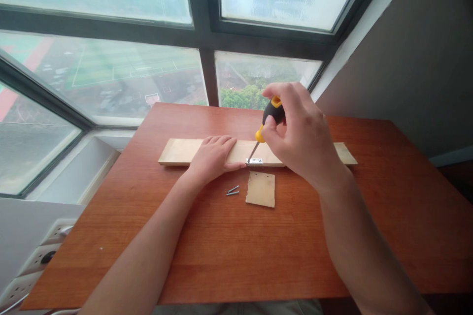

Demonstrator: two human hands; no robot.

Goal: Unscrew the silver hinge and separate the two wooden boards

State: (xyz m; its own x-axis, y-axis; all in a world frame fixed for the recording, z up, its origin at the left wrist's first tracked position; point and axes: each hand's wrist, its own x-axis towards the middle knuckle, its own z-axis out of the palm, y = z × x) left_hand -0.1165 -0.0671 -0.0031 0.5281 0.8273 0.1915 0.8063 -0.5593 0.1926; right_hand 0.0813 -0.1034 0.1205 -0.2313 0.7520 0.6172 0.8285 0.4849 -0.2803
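Note:
A long pale wooden board (179, 151) lies across the table. My left hand (213, 156) rests flat on it, fingers stretched out, the thumb beside a small metal hinge (255, 161) at the board's near edge. My right hand (299, 128) is wrapped round the black and yellow handle of a screwdriver (272, 112). The tool leans, its tip touching the left part of the hinge. Close in front lies a small square wooden piece (260, 191) with two holes near its far edge. Left of that piece are a few loose screws (232, 191).
The brown wooden table (236, 251) stands against large windows (136, 74) with dark frames. Power sockets (40, 261) are on the wall at the lower left, with a plug and a cable. A grey wall (406, 59) rises at the right.

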